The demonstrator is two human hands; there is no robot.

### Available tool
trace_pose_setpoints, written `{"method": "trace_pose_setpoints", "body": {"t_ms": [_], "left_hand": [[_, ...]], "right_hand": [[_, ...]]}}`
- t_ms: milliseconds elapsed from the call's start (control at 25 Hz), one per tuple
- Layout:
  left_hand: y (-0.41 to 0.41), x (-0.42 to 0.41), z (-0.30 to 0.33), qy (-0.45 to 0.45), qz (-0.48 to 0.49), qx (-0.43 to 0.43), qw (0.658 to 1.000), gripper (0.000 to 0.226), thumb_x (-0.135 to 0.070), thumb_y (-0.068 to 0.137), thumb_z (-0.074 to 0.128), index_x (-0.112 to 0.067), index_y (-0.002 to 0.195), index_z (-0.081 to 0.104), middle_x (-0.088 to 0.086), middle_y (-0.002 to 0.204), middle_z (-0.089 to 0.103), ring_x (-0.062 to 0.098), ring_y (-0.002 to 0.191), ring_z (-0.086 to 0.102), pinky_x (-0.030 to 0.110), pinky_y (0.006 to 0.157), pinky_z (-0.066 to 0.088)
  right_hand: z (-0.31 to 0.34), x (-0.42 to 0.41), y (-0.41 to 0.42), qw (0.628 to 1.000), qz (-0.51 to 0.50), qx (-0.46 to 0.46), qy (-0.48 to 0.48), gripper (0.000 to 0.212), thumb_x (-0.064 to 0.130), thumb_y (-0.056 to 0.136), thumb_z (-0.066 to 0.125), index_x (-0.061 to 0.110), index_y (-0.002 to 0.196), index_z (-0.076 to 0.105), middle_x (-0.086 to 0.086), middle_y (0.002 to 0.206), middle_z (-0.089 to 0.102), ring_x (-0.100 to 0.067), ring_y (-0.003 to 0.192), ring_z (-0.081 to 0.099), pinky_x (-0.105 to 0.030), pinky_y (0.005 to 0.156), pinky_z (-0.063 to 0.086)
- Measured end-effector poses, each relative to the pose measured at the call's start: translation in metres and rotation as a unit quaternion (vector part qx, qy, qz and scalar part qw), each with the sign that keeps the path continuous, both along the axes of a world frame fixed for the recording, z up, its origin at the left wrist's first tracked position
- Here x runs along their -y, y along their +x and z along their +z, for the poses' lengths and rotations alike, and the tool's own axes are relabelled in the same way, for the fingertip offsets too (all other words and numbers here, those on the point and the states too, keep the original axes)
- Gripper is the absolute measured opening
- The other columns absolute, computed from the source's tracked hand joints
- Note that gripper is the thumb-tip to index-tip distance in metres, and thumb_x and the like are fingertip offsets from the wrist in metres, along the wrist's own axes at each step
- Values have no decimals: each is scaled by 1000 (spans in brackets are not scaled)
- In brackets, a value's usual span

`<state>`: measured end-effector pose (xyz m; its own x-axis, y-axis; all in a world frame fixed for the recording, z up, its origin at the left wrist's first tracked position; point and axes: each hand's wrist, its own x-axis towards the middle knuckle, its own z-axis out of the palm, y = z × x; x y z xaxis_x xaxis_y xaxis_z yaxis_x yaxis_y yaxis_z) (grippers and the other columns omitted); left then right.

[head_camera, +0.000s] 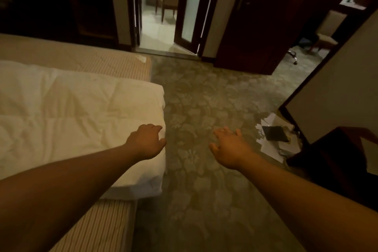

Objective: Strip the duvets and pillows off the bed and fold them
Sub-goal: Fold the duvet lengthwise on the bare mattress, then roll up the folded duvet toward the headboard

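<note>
A white quilted duvet lies folded across the striped mattress on the left, its right edge hanging a little over the bed's side. My left hand hovers at that right edge with fingers loosely curled, and I cannot tell if it touches the fabric. My right hand is held out over the patterned carpet, fingers spread, holding nothing. No pillows are in view.
Patterned carpet runs between the bed and a dark wooden table at the right. Papers and a dark booklet lie on the floor beside it. Ahead, an open door leads to a lit bathroom with a chair.
</note>
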<state>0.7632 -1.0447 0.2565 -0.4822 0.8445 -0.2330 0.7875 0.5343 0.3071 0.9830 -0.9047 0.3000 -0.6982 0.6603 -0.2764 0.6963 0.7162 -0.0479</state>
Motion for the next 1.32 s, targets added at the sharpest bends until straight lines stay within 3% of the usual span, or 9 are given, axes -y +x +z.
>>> {"method": "trace_pose_setpoints", "body": {"t_ms": [360,560,720,800,960,1040,1160,1240,1320], "left_hand": [[-20,-85,-41,-49,135,5,990,61,-50,94,41,-23,148,33,3,151,39,28,137,36,44,108,37],[-31,-126,-47,-47,264,21,963,60,-49,95,41,-23,148,34,4,152,39,28,138,35,45,111,34],[-19,-161,-64,3,372,111,922,55,-45,96,43,-19,145,40,6,149,43,28,134,40,41,111,34],[-19,-177,-74,62,481,217,847,50,-41,97,44,-16,141,46,8,145,46,28,129,45,38,107,37],[-43,-197,-103,180,653,451,581,54,-50,96,41,-15,136,49,6,133,54,29,113,52,41,92,43],[-57,-198,-131,213,680,498,495,60,-56,95,36,-13,133,52,7,123,61,28,101,58,39,83,47],[-71,-209,-179,238,713,538,381,74,-74,87,26,-18,125,57,9,90,65,26,72,58,31,66,47],[-70,-217,-210,240,723,569,311,96,-87,77,18,-14,129,55,13,99,65,31,85,62,40,83,50],[-68,-226,-237,262,724,595,229,123,-96,64,12,-2,135,48,18,119,59,36,110,56,53,101,42]], "right_hand": [[-50,-141,-92,991,135,-3,-22,63,43,98,36,17,153,21,-4,159,24,-22,148,14,-49,120,1],[-66,-228,-142,974,217,-34,-50,59,42,98,35,21,152,25,-3,156,30,-23,146,20,-51,119,4],[-83,-267,-182,962,251,-43,-102,61,41,98,39,31,154,18,0,157,30,-23,145,23,-49,118,6],[-97,-272,-202,952,283,-37,-113,59,41,97,39,35,152,20,0,154,36,-23,142,30,-50,117,12],[-132,-275,-250,936,314,-6,-157,55,43,99,40,32,151,29,-3,150,42,-24,135,40,-47,116,25],[-149,-272,-272,928,312,25,-202,54,42,100,42,26,150,31,-4,150,42,-25,134,42,-40,115,29],[-174,-275,-305,930,238,22,-280,45,37,99,46,17,139,49,-7,138,54,-26,122,52,-37,108,38],[-193,-274,-325,923,113,16,-367,41,37,97,51,9,125,57,-14,123,62,-29,110,58,-42,101,46],[-220,-273,-346,892,-19,45,-449,60,50,92,57,6,133,51,-15,122,58,-33,117,54,-48,98,44]]}}
